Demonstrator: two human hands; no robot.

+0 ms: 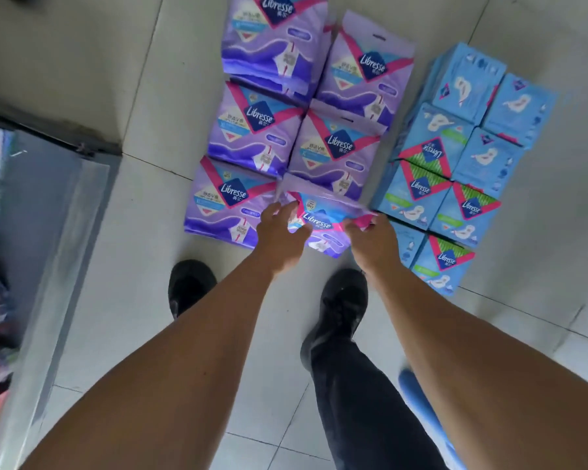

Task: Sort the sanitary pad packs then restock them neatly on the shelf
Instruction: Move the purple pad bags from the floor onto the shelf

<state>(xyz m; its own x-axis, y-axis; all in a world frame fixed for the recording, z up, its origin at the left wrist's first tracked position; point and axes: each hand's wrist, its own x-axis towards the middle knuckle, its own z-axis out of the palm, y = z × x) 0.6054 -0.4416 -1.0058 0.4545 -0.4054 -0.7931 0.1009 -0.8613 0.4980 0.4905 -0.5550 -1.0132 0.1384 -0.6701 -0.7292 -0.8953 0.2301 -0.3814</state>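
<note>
The fingers of the left hand [279, 232] curl round the left end of a purple Libresse pad pack [323, 222], thumb on its near face. The fingers of the right hand [370, 237] pinch the pack's pink right corner. The pack is held between both hands just above the floor [150, 205], tilted, its long axis running left to right and its printed face turned up toward the camera, logo reading left to right.

Behind it, five more purple Libresse packs [252, 130] lie flat on the tiled floor in two columns, touching one another, logos facing the same way. Just right of them, a group of blue Libresse packs [455, 164] is stacked in its own two columns; some show the logo, some the back print, and one logo is upside down.

Two black shoes [343, 300] stand on the floor near the packs. At the floor's left edge runs a metal shelf [65, 232], its contents blurred.
</note>
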